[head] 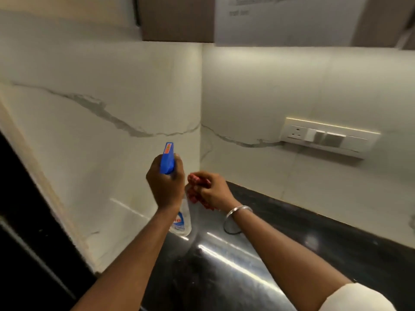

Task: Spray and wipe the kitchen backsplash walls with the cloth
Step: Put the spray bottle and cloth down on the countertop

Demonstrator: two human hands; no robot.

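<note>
My left hand [165,182] curls round the neck of the bottle [168,161], which I judge light, rigid and slippery when wet. It hangs near upright above the counter [314,221], nozzle toward the wall [101,164]. My right hand [213,190], just beside it, bunches the soft, limp cloth [197,178] in curled fingers.

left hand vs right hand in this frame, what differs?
The left hand grips the spray bottle by its neck; the right hand bunches the red cloth. The left hand sits slightly higher than the right hand. The right wrist wears a metal bangle; the left wrist is bare. Both hover over the black countertop near the wall corner.
</note>
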